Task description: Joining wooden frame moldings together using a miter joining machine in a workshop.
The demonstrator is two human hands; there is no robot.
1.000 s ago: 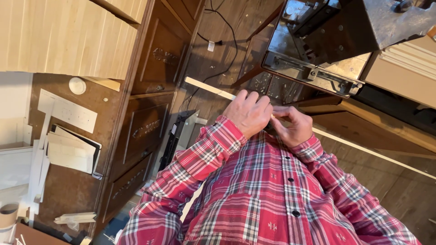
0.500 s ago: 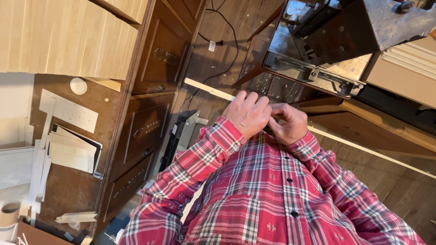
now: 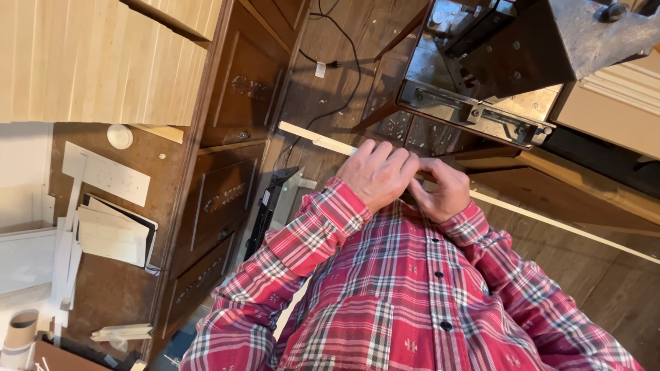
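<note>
A long, thin, pale wooden strip (image 3: pixel 317 139) runs from the upper middle down to the right edge, over a dark wood floor. My left hand (image 3: pixel 378 175) is closed over the strip, knuckles up. My right hand (image 3: pixel 443 196) sits right against it, fingers pinched on the same strip, and the two hands touch. The part of the strip under the hands is hidden. Both sleeves are red plaid, and the shirt (image 3: pixel 412 309) fills the lower middle of the view.
A grey metal machine (image 3: pixel 481 75) with a slotted plate stands just beyond the hands. A dark wooden cabinet (image 3: pixel 220 192) with drawers lies to the left, with papers (image 3: pixel 110 230) on its top. A black cable (image 3: pixel 344 62) crosses the floor. Pale boards (image 3: pixel 89 62) fill the upper left.
</note>
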